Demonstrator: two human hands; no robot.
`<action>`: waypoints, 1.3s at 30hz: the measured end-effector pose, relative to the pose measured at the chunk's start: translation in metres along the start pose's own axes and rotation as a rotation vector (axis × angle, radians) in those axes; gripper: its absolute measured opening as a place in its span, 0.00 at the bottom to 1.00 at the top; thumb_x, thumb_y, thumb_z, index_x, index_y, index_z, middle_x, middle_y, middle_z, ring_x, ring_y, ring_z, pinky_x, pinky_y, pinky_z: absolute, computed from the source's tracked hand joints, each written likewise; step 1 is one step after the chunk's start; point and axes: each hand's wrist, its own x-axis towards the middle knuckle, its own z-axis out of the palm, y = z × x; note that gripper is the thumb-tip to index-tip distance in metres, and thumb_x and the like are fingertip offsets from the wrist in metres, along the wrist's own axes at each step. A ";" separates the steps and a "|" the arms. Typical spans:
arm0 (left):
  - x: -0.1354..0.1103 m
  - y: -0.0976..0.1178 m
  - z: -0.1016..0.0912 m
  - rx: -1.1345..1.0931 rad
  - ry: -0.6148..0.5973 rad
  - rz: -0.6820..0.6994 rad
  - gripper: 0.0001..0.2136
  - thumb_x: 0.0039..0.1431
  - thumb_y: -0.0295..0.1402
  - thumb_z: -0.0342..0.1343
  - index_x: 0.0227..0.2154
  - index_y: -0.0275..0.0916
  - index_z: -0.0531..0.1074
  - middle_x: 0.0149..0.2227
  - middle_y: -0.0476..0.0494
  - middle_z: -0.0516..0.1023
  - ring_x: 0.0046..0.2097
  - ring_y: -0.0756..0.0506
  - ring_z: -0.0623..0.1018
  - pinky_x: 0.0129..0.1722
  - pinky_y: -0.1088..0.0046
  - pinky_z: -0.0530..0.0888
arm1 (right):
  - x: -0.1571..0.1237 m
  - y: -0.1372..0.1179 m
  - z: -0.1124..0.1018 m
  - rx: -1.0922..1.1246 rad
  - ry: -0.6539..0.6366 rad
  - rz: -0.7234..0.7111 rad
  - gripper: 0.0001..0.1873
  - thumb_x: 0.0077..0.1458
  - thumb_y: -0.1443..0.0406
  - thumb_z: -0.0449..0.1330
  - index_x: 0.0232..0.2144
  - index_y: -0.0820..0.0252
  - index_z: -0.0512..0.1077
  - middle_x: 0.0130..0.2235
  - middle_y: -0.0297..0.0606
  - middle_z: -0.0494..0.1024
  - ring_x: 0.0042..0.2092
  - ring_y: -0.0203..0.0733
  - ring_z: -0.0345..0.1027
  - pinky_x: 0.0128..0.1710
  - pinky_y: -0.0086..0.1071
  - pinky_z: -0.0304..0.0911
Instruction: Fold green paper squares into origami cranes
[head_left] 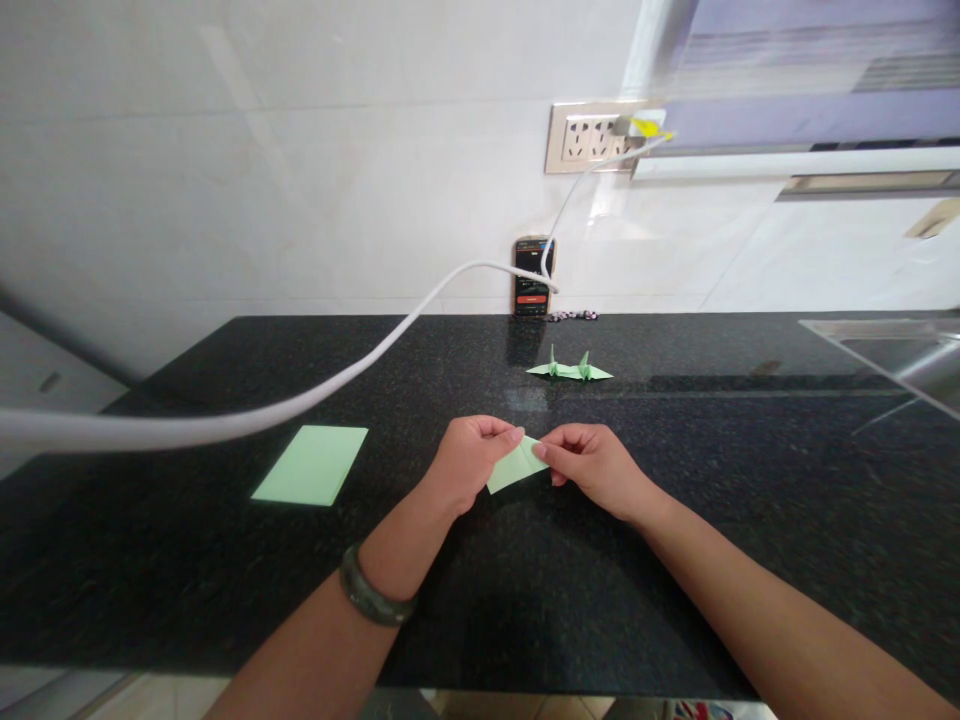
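A small folded piece of light green paper (514, 470) is held between both hands, just above the dark countertop. My left hand (472, 460) pinches its upper left part, thumb on top. On the other side, my right hand (592, 465) grips the right edge between thumb and fingers. A crease shows on the paper between the two thumbs; its underside is hidden. Beyond the hands stand two green paper cranes (570, 370), close together and touching or nearly so. To the left lies a flat stack of green paper sheets (311, 467).
A phone (531, 280) leans upright against the tiled wall, with a beaded strap (574, 316) beside it. A white cable (390, 345) runs from the wall socket (592, 138) across the left foreground. A metal sink (900, 355) is set into the black countertop (720, 470) at right.
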 end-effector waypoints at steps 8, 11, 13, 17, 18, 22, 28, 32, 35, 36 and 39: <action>0.001 -0.001 -0.002 0.044 -0.047 0.048 0.14 0.46 0.42 0.55 0.26 0.33 0.73 0.21 0.47 0.72 0.22 0.52 0.67 0.21 0.77 0.61 | 0.001 0.001 0.000 -0.021 0.027 0.005 0.12 0.47 0.59 0.57 0.23 0.62 0.71 0.17 0.32 0.67 0.20 0.31 0.59 0.20 0.25 0.55; 0.002 -0.002 -0.004 0.012 -0.068 0.014 0.20 0.50 0.47 0.49 0.27 0.33 0.74 0.22 0.45 0.73 0.22 0.51 0.68 0.21 0.76 0.62 | 0.002 0.001 -0.002 -0.017 0.040 0.001 0.12 0.47 0.59 0.57 0.23 0.62 0.71 0.17 0.31 0.67 0.19 0.31 0.59 0.20 0.26 0.54; 0.001 -0.002 -0.004 0.025 -0.078 0.021 0.19 0.48 0.47 0.51 0.27 0.33 0.73 0.22 0.45 0.73 0.22 0.51 0.68 0.21 0.76 0.62 | 0.002 0.002 -0.002 -0.007 0.039 -0.006 0.11 0.47 0.59 0.56 0.22 0.62 0.71 0.17 0.31 0.67 0.19 0.31 0.58 0.21 0.26 0.54; 0.000 0.000 -0.004 0.093 -0.057 0.082 0.13 0.44 0.40 0.57 0.26 0.33 0.73 0.24 0.45 0.73 0.24 0.51 0.69 0.23 0.76 0.64 | 0.002 0.003 -0.002 0.003 0.031 -0.004 0.11 0.47 0.60 0.57 0.24 0.62 0.72 0.18 0.31 0.68 0.20 0.31 0.58 0.21 0.26 0.54; 0.000 0.000 -0.004 0.113 -0.050 0.095 0.12 0.44 0.39 0.57 0.25 0.34 0.73 0.24 0.45 0.73 0.24 0.51 0.69 0.24 0.76 0.64 | 0.002 0.003 -0.001 0.003 0.028 0.000 0.11 0.47 0.60 0.57 0.24 0.62 0.72 0.18 0.32 0.68 0.20 0.31 0.59 0.20 0.26 0.54; -0.001 0.003 -0.003 0.214 -0.057 0.111 0.10 0.46 0.37 0.56 0.24 0.34 0.72 0.22 0.46 0.72 0.23 0.52 0.67 0.23 0.77 0.63 | 0.002 0.002 -0.001 0.011 -0.009 -0.005 0.13 0.47 0.58 0.56 0.24 0.62 0.72 0.19 0.32 0.68 0.21 0.31 0.58 0.21 0.26 0.53; -0.005 0.005 0.000 0.247 -0.117 0.088 0.09 0.46 0.35 0.55 0.23 0.33 0.72 0.19 0.48 0.69 0.22 0.53 0.65 0.21 0.78 0.61 | 0.001 0.001 -0.002 0.046 -0.051 -0.017 0.12 0.47 0.61 0.56 0.24 0.64 0.73 0.21 0.33 0.69 0.22 0.30 0.57 0.22 0.26 0.52; -0.006 0.002 0.001 0.194 -0.147 0.054 0.09 0.45 0.35 0.56 0.23 0.32 0.72 0.19 0.49 0.68 0.21 0.53 0.64 0.20 0.78 0.60 | 0.002 0.002 -0.004 0.048 -0.055 -0.011 0.10 0.46 0.63 0.56 0.22 0.65 0.72 0.19 0.31 0.67 0.21 0.29 0.54 0.20 0.25 0.50; -0.006 0.002 0.001 0.170 -0.116 0.054 0.09 0.45 0.36 0.56 0.23 0.32 0.71 0.20 0.49 0.68 0.21 0.53 0.64 0.21 0.78 0.60 | 0.002 0.000 -0.006 0.020 -0.034 -0.016 0.08 0.44 0.65 0.56 0.19 0.65 0.71 0.18 0.30 0.65 0.20 0.28 0.53 0.20 0.25 0.49; -0.006 0.003 0.001 0.164 -0.095 0.059 0.10 0.45 0.36 0.56 0.23 0.32 0.71 0.20 0.49 0.68 0.22 0.54 0.64 0.21 0.78 0.60 | 0.002 -0.001 -0.006 0.010 -0.026 -0.021 0.08 0.44 0.66 0.56 0.18 0.65 0.70 0.17 0.29 0.64 0.20 0.28 0.53 0.20 0.24 0.49; -0.005 0.007 -0.002 0.126 -0.065 0.061 0.09 0.45 0.36 0.56 0.22 0.32 0.71 0.19 0.50 0.68 0.21 0.54 0.64 0.21 0.78 0.60 | 0.002 -0.004 -0.009 -0.027 -0.011 -0.037 0.08 0.43 0.68 0.56 0.17 0.65 0.70 0.16 0.29 0.64 0.20 0.28 0.53 0.20 0.24 0.49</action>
